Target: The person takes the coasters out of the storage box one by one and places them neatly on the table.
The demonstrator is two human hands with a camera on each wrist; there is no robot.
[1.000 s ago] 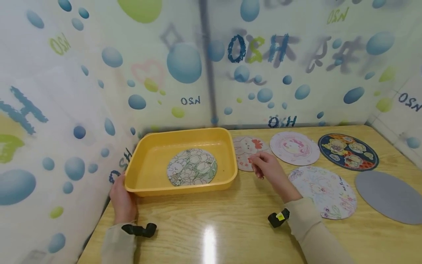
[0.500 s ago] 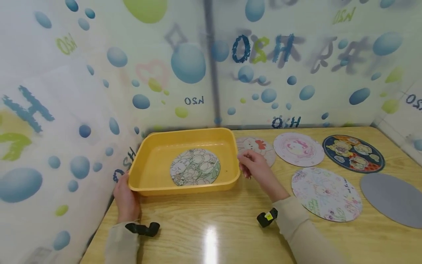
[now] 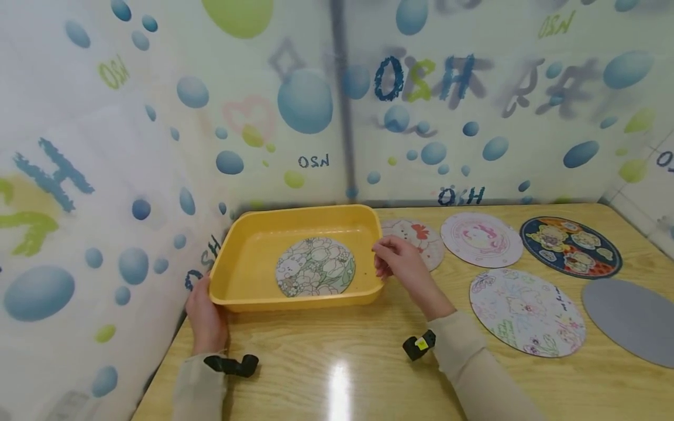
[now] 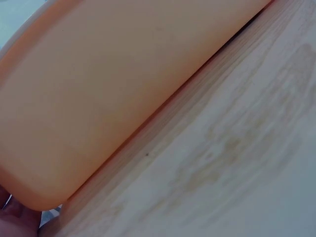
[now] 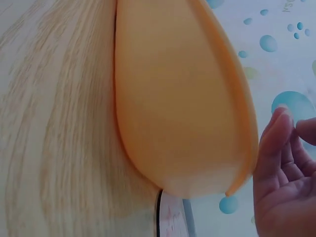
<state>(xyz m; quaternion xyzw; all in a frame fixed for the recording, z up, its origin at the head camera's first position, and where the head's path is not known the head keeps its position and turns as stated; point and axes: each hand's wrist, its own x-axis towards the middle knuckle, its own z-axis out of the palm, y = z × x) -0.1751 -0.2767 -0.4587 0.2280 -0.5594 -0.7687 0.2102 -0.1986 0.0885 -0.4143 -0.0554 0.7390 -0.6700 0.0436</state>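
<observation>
- Now, head view: left hand (image 3: pixel 206 316) grips the yellow tray's (image 3: pixel 247 225) near-left corner; right hand (image 3: pixel 401 266), fingers loosely curled and holding nothing, reaches its right rim. A one-sided pull could tilt the tray and slide the floral disc (image 3: pixel 315 266).
- Left wrist: tray wall (image 4: pixel 118 94) sits on the table (image 4: pixel 232 163); grip mostly hidden.
- Right wrist: fingers (image 5: pixel 276 163) just beside the rim, apart; they could snag the rabbit disc (image 5: pixel 170 217) beneath.

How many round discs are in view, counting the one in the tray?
6: one in the yellow tray, at; five on the table: by the right hand at, pink, dark, scribbled, grey.
</observation>
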